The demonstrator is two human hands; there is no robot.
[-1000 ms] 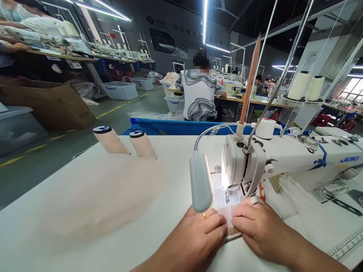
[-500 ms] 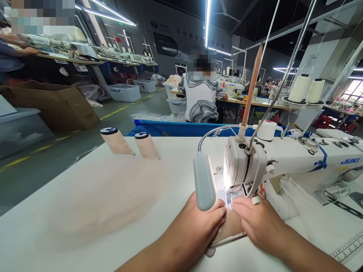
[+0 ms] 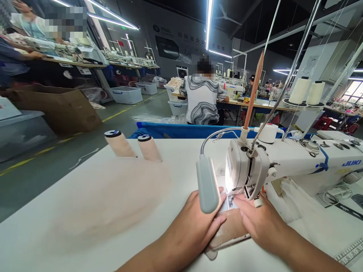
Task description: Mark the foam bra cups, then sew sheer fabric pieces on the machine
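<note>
A white sewing machine (image 3: 241,166) stands in front of me, its needle area lit brightly. My left hand (image 3: 195,219) lies left of the presser foot (image 3: 230,201), thumb apart from the fingers; a grey lamp head (image 3: 208,185) covers part of it. From the right, my right hand (image 3: 259,217) reaches to the foot with fingers bunched close together. Whatever its fingertips hold is too small to make out. Between the hands shows a brownish plate (image 3: 231,226) on the machine bed. Sheer pale fabric (image 3: 297,200) lies right of the needle area.
A blurred heap of sheer beige fabric (image 3: 110,200) spreads over the table's left side, near two beige thread cones (image 3: 120,143). A ruler (image 3: 350,249) lies front right. Blue cloth (image 3: 170,130) hangs at the far edge. Beyond sits a person (image 3: 202,98) in a patterned shirt.
My left thumb has moved away from its fingers, which now reach further forward beside the foot. My right hand stays close to the foot. The whole view has shifted slightly.
</note>
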